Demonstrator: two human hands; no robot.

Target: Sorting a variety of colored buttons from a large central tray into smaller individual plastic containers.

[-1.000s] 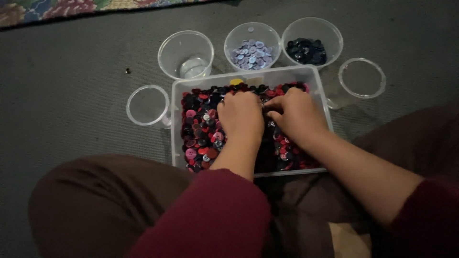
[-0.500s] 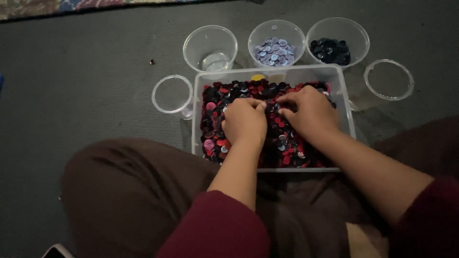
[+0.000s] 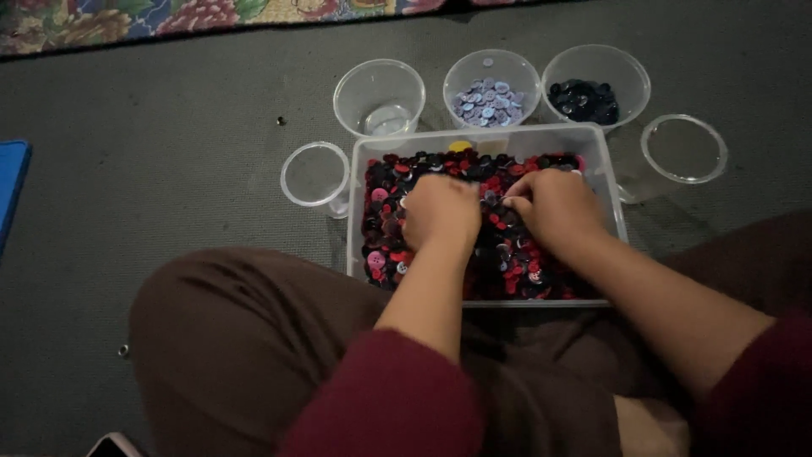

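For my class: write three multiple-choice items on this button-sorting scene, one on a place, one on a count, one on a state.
1. Where do both hands rest?
A. In the clear rectangular bin of buttons
B. On the blue object
C. In a round cup

2. How many round cups stand in the row beyond the bin?
A. One
B. Three
C. Six

3. What is the state of the leftmost cup of that row?
A. Full of dark buttons
B. Holds no buttons that show
C. Tipped over

Answers: 1 A, the left hand and right hand lie on the buttons in the bin. 2 B, three stand side by side. 3 B, the leftmost cup looks clear inside.
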